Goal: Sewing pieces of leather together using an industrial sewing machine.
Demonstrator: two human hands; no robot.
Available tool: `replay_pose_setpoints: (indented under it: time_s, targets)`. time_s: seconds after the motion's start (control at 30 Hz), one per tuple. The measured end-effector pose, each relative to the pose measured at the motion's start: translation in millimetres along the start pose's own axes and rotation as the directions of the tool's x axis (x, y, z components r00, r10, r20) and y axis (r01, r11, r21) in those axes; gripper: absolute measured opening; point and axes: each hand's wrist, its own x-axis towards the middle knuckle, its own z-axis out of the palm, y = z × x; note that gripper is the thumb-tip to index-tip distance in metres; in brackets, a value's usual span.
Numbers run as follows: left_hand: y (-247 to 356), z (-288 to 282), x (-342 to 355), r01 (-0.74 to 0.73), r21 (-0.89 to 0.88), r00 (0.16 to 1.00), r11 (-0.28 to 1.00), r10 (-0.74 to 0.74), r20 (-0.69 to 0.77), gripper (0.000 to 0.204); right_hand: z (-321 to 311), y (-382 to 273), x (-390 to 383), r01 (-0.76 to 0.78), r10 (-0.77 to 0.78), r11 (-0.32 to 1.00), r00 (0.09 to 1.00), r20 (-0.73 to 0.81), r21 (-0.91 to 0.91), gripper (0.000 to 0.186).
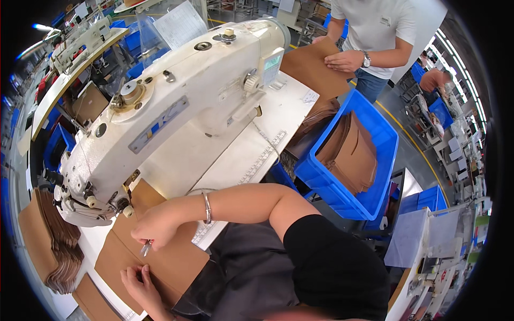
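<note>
Under the white sewing machine (176, 101) lies a brown flat panel (171, 267), leather-like or stiff cloth, with a lengthwise seam or fold line. My right hand (158, 224) is closed round small metal thread snips (146, 248), their tips pointing down at the panel near that line. Just nearer to me, my left hand (140, 289) rests on the panel with its fingertips, thumb and forefinger apart. The needle area is partly hidden behind the machine head. The panel's near corner reaches over the table edge towards my dark apron (246, 267).
A thick stack of brown panels (51, 241) stands at the left, another brown piece (93, 299) below it. To the right, a blue bin (348, 155) holds more brown pieces. Beyond the machine, a person in a white shirt (375, 32) holds a brown sheet (316, 67).
</note>
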Motion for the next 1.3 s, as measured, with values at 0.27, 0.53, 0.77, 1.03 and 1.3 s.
replay_pose_setpoints:
  time_s: [0.27, 0.53, 0.77, 1.03, 1.3]
  targets:
    - [6, 5, -5, 0.110, -0.149, 0.984, 0.983, -0.129, -0.126, 0.016, 1, 10, -5, -0.005, 0.005, 1.000, 0.991, -0.131, 0.001, 0.032]
    - [2, -3, -4, -0.022, -0.098, 0.998, 0.995, 0.016, -0.061, 0.013, 2, 6, -6, -0.073, 0.082, 0.996, 0.975, -0.204, 0.051, 0.029]
    - [-1, 3, -4, 0.050, -0.049, 0.996, 0.998, -0.054, -0.065, 0.016, 7, 8, -4, -0.062, 0.074, 0.996, 0.975, -0.209, 0.063, 0.028]
    - [14, -8, -5, -0.002, -0.134, 1.000, 0.991, -0.001, -0.021, 0.014, 14, 15, 4, -0.069, 0.068, 0.998, 0.986, -0.155, -0.002, 0.029]
    - [21, -20, -5, -0.133, 0.082, 0.989, 0.988, 0.127, 0.070, 0.018, 22, 17, 10, -0.049, 0.050, 0.999, 0.982, -0.179, 0.008, 0.029]
